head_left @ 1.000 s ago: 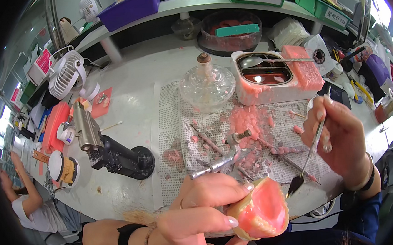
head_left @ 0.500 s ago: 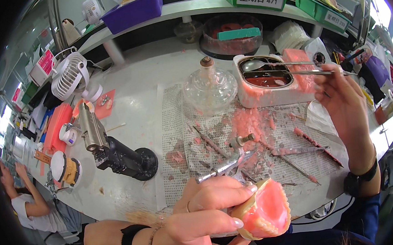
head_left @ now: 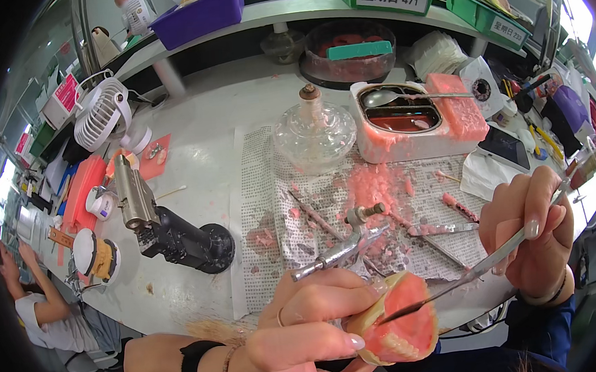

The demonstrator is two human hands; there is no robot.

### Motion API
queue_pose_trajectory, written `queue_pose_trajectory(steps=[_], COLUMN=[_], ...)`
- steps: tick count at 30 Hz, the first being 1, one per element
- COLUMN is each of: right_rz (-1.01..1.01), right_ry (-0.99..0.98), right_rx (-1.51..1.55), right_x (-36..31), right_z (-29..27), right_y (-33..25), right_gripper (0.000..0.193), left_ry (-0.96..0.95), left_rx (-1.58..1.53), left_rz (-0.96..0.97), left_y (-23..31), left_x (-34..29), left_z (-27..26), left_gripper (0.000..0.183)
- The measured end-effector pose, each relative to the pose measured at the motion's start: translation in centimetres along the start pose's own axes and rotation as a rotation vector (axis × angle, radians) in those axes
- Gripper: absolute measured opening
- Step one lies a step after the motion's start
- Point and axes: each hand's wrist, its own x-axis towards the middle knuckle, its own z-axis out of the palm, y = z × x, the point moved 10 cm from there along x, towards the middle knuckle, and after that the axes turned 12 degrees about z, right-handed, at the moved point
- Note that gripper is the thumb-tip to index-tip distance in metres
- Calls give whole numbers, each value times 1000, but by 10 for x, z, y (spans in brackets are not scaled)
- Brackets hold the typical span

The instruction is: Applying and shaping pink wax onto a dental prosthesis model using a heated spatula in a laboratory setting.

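My left hand (head_left: pixel 302 338) is closed around a dental cast (head_left: pixel 408 292) with a pink wax palate and pale teeth, tilted toward me. In my right hand (head_left: pixel 533 235) is a long metal wax spatula (head_left: pixel 486 264), pinched near its handle. Its dark tip rests at the pink wax on the left part of the cast. Just beyond my left fingers is a silvery metal tool (head_left: pixel 341 252) with a side knob; I cannot tell if the hand touches it. Farther off stands a wax pot (head_left: pixel 396 153) with dark red wax and a metal spoon (head_left: pixel 382 98) across it.
Printed paper (head_left: pixel 257 189) strewn with pink wax bits carries several carving tools. A glass spirit lamp (head_left: pixel 315 140) stands left of the pot. A black-handled torch (head_left: pixel 184 235), a small white fan (head_left: pixel 103 117) and plaster models (head_left: pixel 95 255) are on the left. A phone (head_left: pixel 504 147) lies right.
My right hand has come down from the wax pot toward me, bringing the wax spatula to the cast. My left hand still holds the cast in nearly the same place.
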Motion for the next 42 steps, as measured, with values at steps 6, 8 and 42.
queue_pose_trajectory(steps=[6,8,42], right_rz=[-27,-37,306], right_ry=[15,60,211], right_rx=[-71,-98,435], right_x=[1,-1,24], right_z=[4,-1,-54], right_y=[-3,-4,53], right_gripper=[33,33,29], left_ry=[-34,-121,-62], left_rx=[85,141,243], left_rz=[102,177,230], left_y=[2,9,25], left_x=[-2,-1,8], left_z=[1,9,6], left_gripper=[60,76,73])
